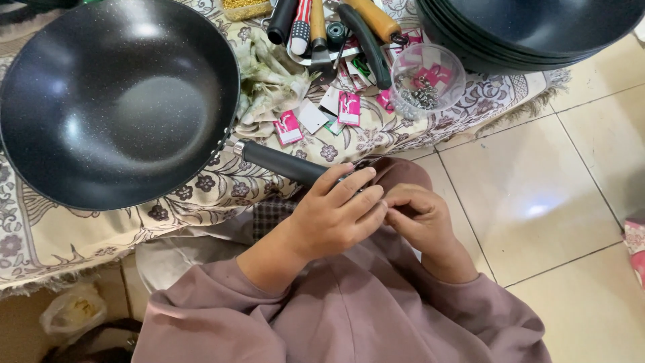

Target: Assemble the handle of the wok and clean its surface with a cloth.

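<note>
In the head view, the left hand (332,218) is curled over the free end of a black handle (282,163), fingers closed on it just above the person's lap. The handle runs up and left from that hand to the rim of a black wok (117,101), joined there by a short metal collar. The wok lies open side up on a floral cloth (40,235) covering the bench, its speckled inside catching the light.

The right hand (420,218) sits just beside the left, touching it, with its fingers bent inward at the handle's end. Whether it pinches something small there cannot be told, as the fingers hide it. Both wrists come out of mauve sleeves (349,316).

Behind the hands, on the cloth, lie small pink tags (349,107) and white cards, scattered loosely. To their right stands a clear plastic cup (427,81) with small metal parts in its bottom. Above the tags is a pile of tools (336,30) with wooden and black grips, lying across one another. A crumpled pale rag (269,74) lies between the wok and the tags. At the top right a stack of black woks (531,30) reaches out of view. The tiled floor (537,202) fills the right side, and a plastic bag (70,312) sits at lower left under the cloth's edge.
</note>
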